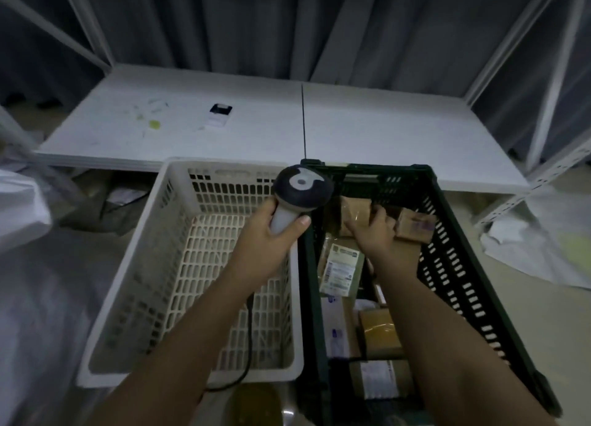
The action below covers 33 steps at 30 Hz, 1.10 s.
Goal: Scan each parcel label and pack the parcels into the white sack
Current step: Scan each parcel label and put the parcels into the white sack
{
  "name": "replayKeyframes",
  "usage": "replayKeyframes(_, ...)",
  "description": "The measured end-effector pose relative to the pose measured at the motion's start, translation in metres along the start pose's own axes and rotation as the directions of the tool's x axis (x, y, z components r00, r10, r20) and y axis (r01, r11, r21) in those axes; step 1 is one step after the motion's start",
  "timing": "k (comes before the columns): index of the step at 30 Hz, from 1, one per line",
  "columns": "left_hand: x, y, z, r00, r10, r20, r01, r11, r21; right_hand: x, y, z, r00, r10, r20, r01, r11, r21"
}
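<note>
head view: the left hand [271, 233] curls around the pale handle of a barcode scanner [302, 190], whose dark head sits above the seam where the white crate [166, 208] and the dark green crate [447, 233] touch side by side. a black cable [248, 339] trails from the handle down into the white crate. the right hand [375, 230] reaches into the green crate, fingers bent over a brown parcel [355, 213] near its far wall; how firmly it holds is unclear. just right of that hand lies a small cardboard box [415, 225], tilted against the slotted side. nearer than the hand, a labelled parcel [342, 265] faces up, with at least three more packages [380, 333] crowded below it, leaving little free room inside. beyond both crates runs the white table [367, 125] edge, carrying a small dark-topped device [220, 113]. left of the white crate, white sack material [22, 208] bunches.
</note>
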State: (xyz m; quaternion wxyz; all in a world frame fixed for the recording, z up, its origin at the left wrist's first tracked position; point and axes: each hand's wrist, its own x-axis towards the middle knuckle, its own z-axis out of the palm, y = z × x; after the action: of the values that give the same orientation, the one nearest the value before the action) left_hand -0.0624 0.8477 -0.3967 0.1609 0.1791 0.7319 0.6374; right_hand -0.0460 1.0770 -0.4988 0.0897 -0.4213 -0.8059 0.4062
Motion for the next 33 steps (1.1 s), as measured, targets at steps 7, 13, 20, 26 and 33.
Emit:
replayKeyframes(7,0.033,-0.039,-0.008,0.997,-0.054,-0.047,0.054,0.998,0.009,0.065,0.029,0.053,0.986,0.155,0.062,-0.151,0.986,-0.069)
replayKeyframes(13,0.004,-0.030,-0.016,0.997,-0.064,-0.036,0.064,0.998,-0.010,0.022,0.029,0.030,0.993,0.062,-0.103,-0.053,0.994,0.092)
replayKeyframes(20,-0.076,0.006,0.002,0.990,-0.050,-0.133,0.036,0.994,-0.107,-0.138,0.050,-0.050,0.945,-0.318,-0.077,0.326,0.891,0.316)
replayKeyframes(26,-0.167,-0.004,0.016,0.969,-0.127,-0.211,0.084,0.976,-0.202,-0.242,0.098,-0.079,0.706,-0.706,0.057,0.690,0.666,-0.284)
replayKeyframes(33,-0.220,-0.026,0.002,0.965,-0.203,-0.164,0.177,0.971,-0.161,-0.292,0.121,-0.069,0.697,-0.632,0.339,0.714,0.653,-0.253)
